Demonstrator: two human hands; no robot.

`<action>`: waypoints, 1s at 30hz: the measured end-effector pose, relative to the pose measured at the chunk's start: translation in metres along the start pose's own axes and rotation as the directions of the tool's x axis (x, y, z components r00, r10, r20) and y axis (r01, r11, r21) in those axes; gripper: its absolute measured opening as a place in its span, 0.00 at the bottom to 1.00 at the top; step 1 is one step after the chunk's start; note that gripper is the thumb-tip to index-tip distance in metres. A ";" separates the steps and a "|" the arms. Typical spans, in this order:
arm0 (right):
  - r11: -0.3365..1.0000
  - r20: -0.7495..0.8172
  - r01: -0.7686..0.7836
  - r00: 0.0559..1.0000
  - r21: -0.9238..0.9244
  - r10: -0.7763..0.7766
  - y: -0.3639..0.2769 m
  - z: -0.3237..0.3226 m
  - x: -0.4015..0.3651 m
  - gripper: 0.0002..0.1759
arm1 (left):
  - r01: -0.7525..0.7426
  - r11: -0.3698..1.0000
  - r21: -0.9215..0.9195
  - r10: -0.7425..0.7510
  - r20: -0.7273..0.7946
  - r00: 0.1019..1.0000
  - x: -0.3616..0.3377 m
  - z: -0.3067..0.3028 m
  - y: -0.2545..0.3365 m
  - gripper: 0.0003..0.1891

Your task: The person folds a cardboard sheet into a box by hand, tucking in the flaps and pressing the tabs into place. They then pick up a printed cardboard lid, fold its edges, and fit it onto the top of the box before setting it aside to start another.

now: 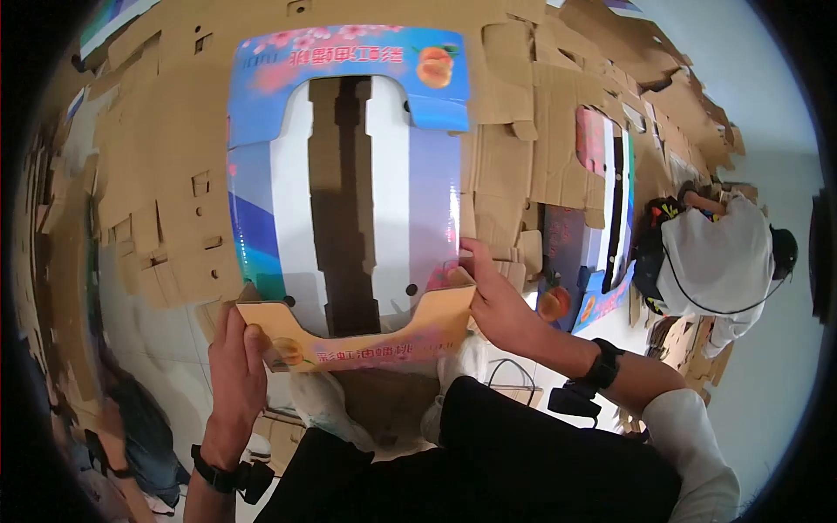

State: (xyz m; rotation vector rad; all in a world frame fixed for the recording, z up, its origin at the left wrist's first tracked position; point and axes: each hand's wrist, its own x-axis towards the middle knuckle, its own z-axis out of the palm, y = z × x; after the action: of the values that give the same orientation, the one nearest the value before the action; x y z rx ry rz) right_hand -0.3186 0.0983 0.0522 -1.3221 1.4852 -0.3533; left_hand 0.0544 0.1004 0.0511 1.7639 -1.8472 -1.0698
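A printed carton (432, 174) in blue, white and orange, with peach pictures, lies in front of me, its long middle slot showing brown cardboard. My left hand (237, 362) grips the near left corner, thumb on the orange front panel (366, 349) and fingers around the side. At the near right corner my right hand (493, 296) holds the same carton, fingers along its side edge. The far panel (349, 65) is blue with pink blossoms. Black bands are on both wrists.
Flat brown cardboard sheets (166, 174) spread beneath and beyond the carton. To the right stands another printed carton (567, 235). A person in a white top (719, 253) is at the far right. Another person's arm (113, 436) shows at the lower left.
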 end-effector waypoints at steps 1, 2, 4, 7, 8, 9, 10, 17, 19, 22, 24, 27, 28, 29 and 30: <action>1.000 -0.009 0.013 1.000 0.025 -0.013 -0.001 -0.001 0.001 0.22 | -0.009 1.000 0.013 0.009 0.012 1.000 0.000 -0.001 0.000 0.17; 0.999 -0.017 0.016 1.000 0.040 -0.016 -0.002 -0.002 0.002 0.20 | -0.021 0.999 0.028 0.020 0.023 1.000 0.000 -0.004 0.000 0.16; 0.997 -0.032 0.028 0.999 0.072 -0.026 0.000 -0.004 0.006 0.16 | -0.016 0.999 0.036 0.012 0.106 0.994 -0.005 -0.009 0.002 0.14; 0.997 0.092 -0.078 0.993 -0.012 0.079 0.017 -0.032 0.012 0.26 | 0.085 0.995 -0.045 -0.071 0.250 0.966 -0.018 -0.011 0.005 0.11; 0.992 0.120 -0.088 0.988 -0.089 0.098 0.015 -0.037 0.012 0.25 | 0.160 0.981 -0.110 -0.123 0.287 0.950 -0.024 -0.003 0.009 0.11; 0.985 0.142 -0.132 0.979 -0.114 0.148 0.010 -0.039 0.012 0.24 | 0.233 0.957 -0.174 -0.167 0.329 0.929 -0.028 0.002 0.012 0.11; 0.974 0.157 -0.173 0.968 -0.145 0.195 0.002 -0.044 0.012 0.24 | 0.182 0.970 -0.159 -0.126 0.307 0.943 -0.026 0.004 0.014 0.12; 0.993 0.046 0.048 0.998 -0.109 -0.044 0.035 -0.033 0.017 0.11 | 0.184 0.975 -0.127 -0.153 0.223 0.963 -0.031 0.014 0.017 0.16; 0.996 0.042 0.075 0.996 0.053 -0.077 0.044 -0.033 0.017 0.11 | 0.197 0.968 -0.156 -0.165 0.200 0.966 -0.029 0.014 0.018 0.17; 0.988 -0.130 -0.021 0.991 0.152 0.041 0.026 -0.039 0.001 0.10 | 0.197 0.961 -0.195 -0.166 0.161 0.973 -0.029 0.017 0.012 0.16; 0.995 -0.193 -0.063 0.978 0.082 0.078 0.000 -0.042 -0.020 0.10 | 0.206 0.958 -0.200 -0.172 0.177 0.969 -0.029 0.018 0.004 0.16; 0.988 -0.169 -0.026 0.986 -0.155 -0.001 -0.026 -0.036 -0.037 0.11 | 0.223 0.959 -0.174 -0.174 0.258 0.950 -0.021 0.007 0.017 0.15; 0.992 -0.167 -0.024 0.986 -0.125 0.003 -0.025 -0.034 -0.037 0.11 | 0.240 0.946 -0.216 -0.184 0.250 0.950 -0.021 0.009 0.016 0.15; 0.996 -0.166 -0.024 0.986 -0.089 0.009 -0.023 -0.030 -0.037 0.11 | 0.257 0.933 -0.252 -0.195 0.246 0.950 -0.021 0.010 0.015 0.14; 0.998 -0.166 -0.025 0.986 -0.054 0.015 -0.022 -0.028 -0.036 0.11 | 0.272 0.918 -0.288 -0.205 0.242 0.948 -0.022 0.012 0.014 0.13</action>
State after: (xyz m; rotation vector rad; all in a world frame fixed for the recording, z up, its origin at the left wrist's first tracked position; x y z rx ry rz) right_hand -0.3368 0.1100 0.0978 -1.3475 1.6560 -0.4195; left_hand 0.0399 0.1235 0.0590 1.7669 -1.4804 -1.6023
